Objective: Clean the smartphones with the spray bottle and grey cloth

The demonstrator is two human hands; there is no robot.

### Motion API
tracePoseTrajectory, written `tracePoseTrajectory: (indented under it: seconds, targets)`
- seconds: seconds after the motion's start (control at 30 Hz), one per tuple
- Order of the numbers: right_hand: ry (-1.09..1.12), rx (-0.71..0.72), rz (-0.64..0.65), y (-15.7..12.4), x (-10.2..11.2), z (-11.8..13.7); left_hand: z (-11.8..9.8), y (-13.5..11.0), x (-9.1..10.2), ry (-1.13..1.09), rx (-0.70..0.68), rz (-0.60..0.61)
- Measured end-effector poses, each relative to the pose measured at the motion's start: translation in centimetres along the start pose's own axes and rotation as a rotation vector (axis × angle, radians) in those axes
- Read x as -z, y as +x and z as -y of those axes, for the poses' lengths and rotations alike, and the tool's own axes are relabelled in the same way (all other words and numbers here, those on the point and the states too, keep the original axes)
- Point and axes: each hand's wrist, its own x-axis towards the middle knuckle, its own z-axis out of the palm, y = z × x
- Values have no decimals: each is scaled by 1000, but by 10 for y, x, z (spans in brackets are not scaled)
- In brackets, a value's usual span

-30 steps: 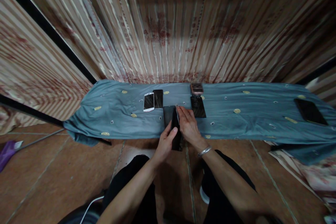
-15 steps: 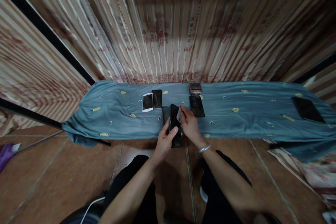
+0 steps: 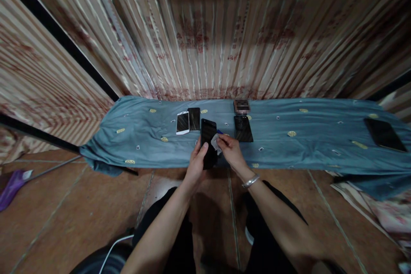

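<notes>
Above a blue cloth (image 3: 289, 154) spread on floor tiles; left hand (image 3: 194, 165) clamped round black phone (image 3: 208, 132), tilted up, seemingly to present its screen; right hand (image 3: 231, 154) pinching white wipe (image 3: 215, 142) against it.

Left hand (image 3: 194, 167) and right hand (image 3: 231, 155) bare, forearms too. Silver bracelet (image 3: 250, 180) on the right wrist. Black trousers (image 3: 184, 244); white shoe sole (image 3: 248, 236).

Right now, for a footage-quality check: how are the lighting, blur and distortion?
Head view: dim warm light, a broad shadow band high on the striped curtain; wide-angle bending fans its stripes and bows the blue cloth; the black phone in the left hand shows no bright glare; the pale scrap in the right hand looks soft; one patch on the cloth is pixelated.
</notes>
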Motion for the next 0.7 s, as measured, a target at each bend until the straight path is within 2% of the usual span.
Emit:
tracePoseTrajectory:
  seconds: [0.53,0.7]
  targets:
    - [191,-177,115,-32,-18,-2,-24,14,11,-71,22,-114]
    - [205,-179,203,-45,-20,3,-27,18,15,-94,-7,-114]
